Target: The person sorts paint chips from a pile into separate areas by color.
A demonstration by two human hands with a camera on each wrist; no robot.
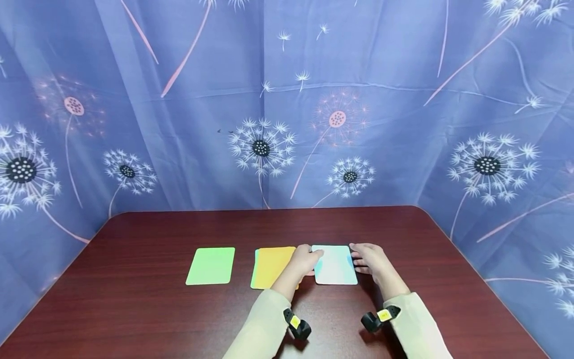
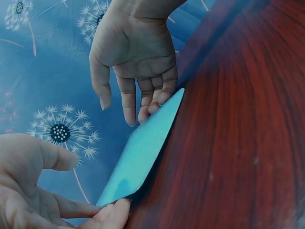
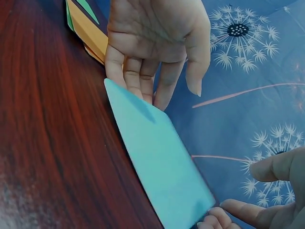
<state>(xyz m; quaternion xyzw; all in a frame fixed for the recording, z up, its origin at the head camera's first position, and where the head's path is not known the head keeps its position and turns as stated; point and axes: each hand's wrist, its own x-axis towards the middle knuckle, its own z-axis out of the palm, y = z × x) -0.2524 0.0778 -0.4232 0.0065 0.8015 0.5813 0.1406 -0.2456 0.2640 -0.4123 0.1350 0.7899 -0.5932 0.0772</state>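
Note:
A square pale-blue card (image 1: 335,265) lies between my two hands on the right half of the table. My left hand (image 1: 303,261) is at the card's left edge, its thumb apart from its fingers. At the opposite edge is my right hand (image 1: 372,260), fingers extended toward the card. The right wrist view shows the left fingers (image 3: 141,81) straight, with their tips at the card's edge, and the thumb free to the side. Likewise, the left wrist view has the right fingers (image 2: 151,93) reaching down to the card's edge, without the thumb on it.
Left of my left hand lies an orange card (image 1: 271,264) on top of others, with green and blue edges showing beneath. A green card (image 1: 211,266) is farther left. The dark wooden table (image 1: 134,309) meets a blue dandelion-patterned curtain (image 1: 202,164) behind.

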